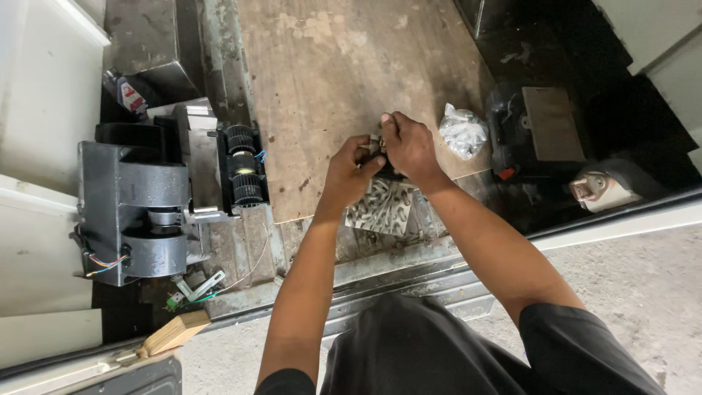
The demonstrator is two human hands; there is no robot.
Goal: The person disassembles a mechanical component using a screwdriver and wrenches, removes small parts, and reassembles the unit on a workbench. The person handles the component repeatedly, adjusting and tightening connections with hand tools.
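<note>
My left hand (349, 172) and my right hand (406, 145) meet over a small dark part (376, 149) with a brassy bit, held between the fingers of both. The part is mostly hidden by my fingers. Both hands hover above the near edge of a worn plywood sheet (329, 80). Just under them lies a patterned metal plate (380, 206) on the metal floor.
A grey blower unit (135, 212) with black fan wheels (241, 172) and loose wires sits at left. A crumpled clear plastic bag (463, 132) lies right of my hands. Farther right are a dark motor-like unit (537, 132) and a white object (603, 189). A wood block (174, 333) lies near the sill.
</note>
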